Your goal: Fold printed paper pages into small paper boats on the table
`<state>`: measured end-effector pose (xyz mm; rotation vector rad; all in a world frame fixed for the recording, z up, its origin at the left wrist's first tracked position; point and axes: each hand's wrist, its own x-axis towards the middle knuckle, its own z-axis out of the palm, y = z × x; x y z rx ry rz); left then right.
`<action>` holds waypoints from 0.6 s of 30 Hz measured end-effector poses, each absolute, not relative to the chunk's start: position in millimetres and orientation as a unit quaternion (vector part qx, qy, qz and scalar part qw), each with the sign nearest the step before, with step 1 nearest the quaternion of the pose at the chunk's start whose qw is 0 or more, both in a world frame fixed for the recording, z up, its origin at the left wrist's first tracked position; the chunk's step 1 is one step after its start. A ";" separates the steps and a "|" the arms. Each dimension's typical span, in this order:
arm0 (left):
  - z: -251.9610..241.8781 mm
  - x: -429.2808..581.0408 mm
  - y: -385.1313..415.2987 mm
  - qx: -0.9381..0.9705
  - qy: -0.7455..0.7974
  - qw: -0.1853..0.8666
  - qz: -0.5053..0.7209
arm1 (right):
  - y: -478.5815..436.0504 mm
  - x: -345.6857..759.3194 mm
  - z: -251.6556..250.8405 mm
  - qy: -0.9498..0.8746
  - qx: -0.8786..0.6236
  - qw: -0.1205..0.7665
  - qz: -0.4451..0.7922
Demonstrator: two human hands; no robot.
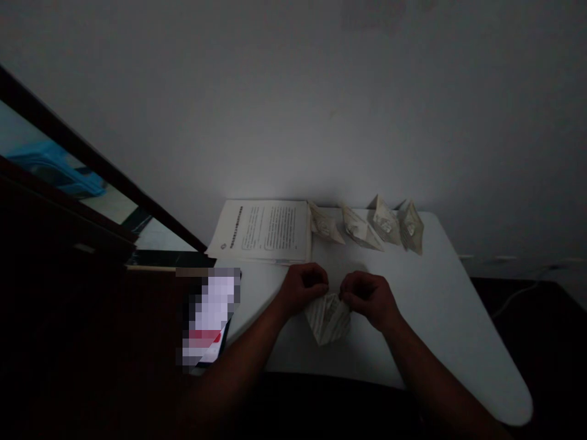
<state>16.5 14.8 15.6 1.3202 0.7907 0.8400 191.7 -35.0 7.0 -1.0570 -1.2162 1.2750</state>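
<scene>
A partly folded sheet of printed paper (328, 324) is held between my two hands, low over the front of the white table. My left hand (305, 286) pinches its upper left edge. At the upper right corner, my right hand (369, 296) has thumb and fingers closed on the same paper. The paper is folded into a pointed shape, with one corner aimed toward me and a small opening at the top. Behind my hands, several folded paper boats (362, 232) stand in a row along the table's back edge.
A stack of printed pages (263, 229) lies at the table's back left. A phone with a lit, blurred screen (213, 318) rests at the left edge. The white table (440, 318) meets the wall behind. A dark-framed mirror (105, 159) leans at the left.
</scene>
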 end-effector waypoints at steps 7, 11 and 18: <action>18.7 15.5 16.2 0.540 0.392 0.599 0.444 | -35.9 193.2 5.0 -0.486 -0.469 0.560 0.479; 17.7 14.7 16.7 0.528 0.403 0.573 0.480 | -34.3 193.2 4.2 -0.459 -0.492 0.599 0.435; 11.1 14.4 17.6 0.479 0.436 0.551 0.526 | -33.4 193.6 5.0 -0.406 -0.517 0.650 0.382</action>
